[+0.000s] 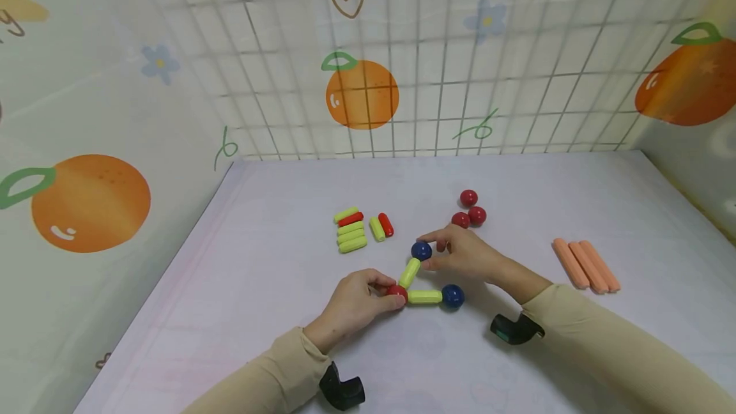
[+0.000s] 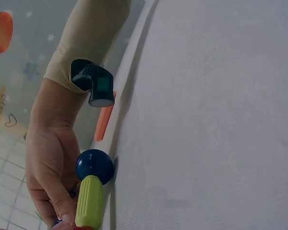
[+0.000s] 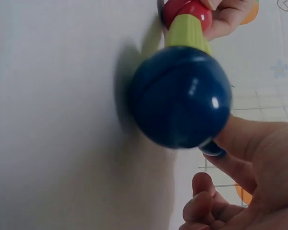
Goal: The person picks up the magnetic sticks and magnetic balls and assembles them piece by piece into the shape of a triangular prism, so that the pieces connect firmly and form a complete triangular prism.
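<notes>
My left hand [image 1: 359,299] grips a red ball [image 1: 398,294] from which two yellow-green rods branch. One rod [image 1: 410,273] slants away to a blue ball [image 1: 421,250], pinched between the thumb and fingers of my right hand [image 1: 462,253]. The other rod [image 1: 425,298] runs rightward to a second blue ball [image 1: 453,296], which neither hand touches. That nearer blue ball [image 3: 180,98] looms large in the right wrist view and hides most of the pinched one. In the left wrist view, the right hand [image 2: 50,177] appears behind the nearer rod [image 2: 89,201].
Several short yellow-green rods [image 1: 352,236] and two red rods [image 1: 386,225] lie at the back left. Three red balls [image 1: 476,215] sit beyond the right hand. Three longer orange rods [image 1: 588,266] lie to the right. A patterned curtain [image 1: 287,82] closes off the back.
</notes>
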Available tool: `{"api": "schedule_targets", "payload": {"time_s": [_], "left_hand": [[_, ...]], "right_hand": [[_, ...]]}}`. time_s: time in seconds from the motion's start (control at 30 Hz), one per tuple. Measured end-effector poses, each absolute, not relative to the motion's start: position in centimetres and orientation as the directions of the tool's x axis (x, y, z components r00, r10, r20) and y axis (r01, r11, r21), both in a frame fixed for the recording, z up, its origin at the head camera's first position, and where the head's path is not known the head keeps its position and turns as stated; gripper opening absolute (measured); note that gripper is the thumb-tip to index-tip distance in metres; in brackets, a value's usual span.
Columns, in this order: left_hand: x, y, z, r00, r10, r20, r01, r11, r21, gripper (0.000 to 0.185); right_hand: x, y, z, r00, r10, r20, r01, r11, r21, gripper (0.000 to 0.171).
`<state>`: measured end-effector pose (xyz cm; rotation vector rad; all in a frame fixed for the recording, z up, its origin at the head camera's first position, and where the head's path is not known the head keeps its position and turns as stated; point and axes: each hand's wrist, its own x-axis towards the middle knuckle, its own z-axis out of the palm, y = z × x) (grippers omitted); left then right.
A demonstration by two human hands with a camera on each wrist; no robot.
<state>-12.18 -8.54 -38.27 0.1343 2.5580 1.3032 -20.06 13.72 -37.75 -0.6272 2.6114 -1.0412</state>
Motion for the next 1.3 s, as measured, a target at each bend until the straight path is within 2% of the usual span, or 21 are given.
{"api": "schedule_targets", "payload": {"time_s": [0.37,0.6,0.77,0.97,1.13,1.2,1.3], "left_hand": [[-11.8,-8.5,-38.0,-0.955,0.177,-0.239,-0.088,0.601,0.794,0.031],[-11.3,-8.6,-37.9,-0.958,0.167,-0.232,-0.075,0.636,0.768,0.033],[-10.9,-8.5,-38.0,-0.966,0.17,-0.194,-0.025,0.689,0.725,0.037],[-10.7,-8.5,-37.8,-0.968,0.205,-0.148,0.039,0.699,0.714,0.033],[-11.4,-9.0,-37.9,-0.991,0.126,-0.045,0.058,0.707,0.705,0.028],[-11.9,-9.2,-38.0,-0.996,0.087,-0.017,0.051,0.71,0.702,0.033],[-12.6,-9.2,-38.2,-0.997,0.076,-0.008,0.049,0.714,0.699,0.05]], "right_hand": [[-19.9,13.3,-37.7,-0.866,-0.497,-0.055,-0.343,0.671,-0.658,0.05],[-19.7,13.6,-37.2,-0.882,-0.468,-0.059,-0.317,0.681,-0.66,0.044],[-19.7,13.6,-37.0,-0.889,-0.455,-0.052,-0.312,0.684,-0.659,0.042],[-19.8,13.4,-37.0,-0.888,-0.459,-0.04,-0.316,0.669,-0.672,0.039],[-20.5,12.9,-37.3,-0.884,-0.465,-0.037,-0.329,0.677,-0.658,0.038],[-21.1,12.5,-37.4,-0.89,-0.453,-0.054,-0.315,0.697,-0.644,0.039],[-22.1,11.6,-37.6,-0.904,-0.417,-0.097,-0.269,0.73,-0.628,0.041]]}}
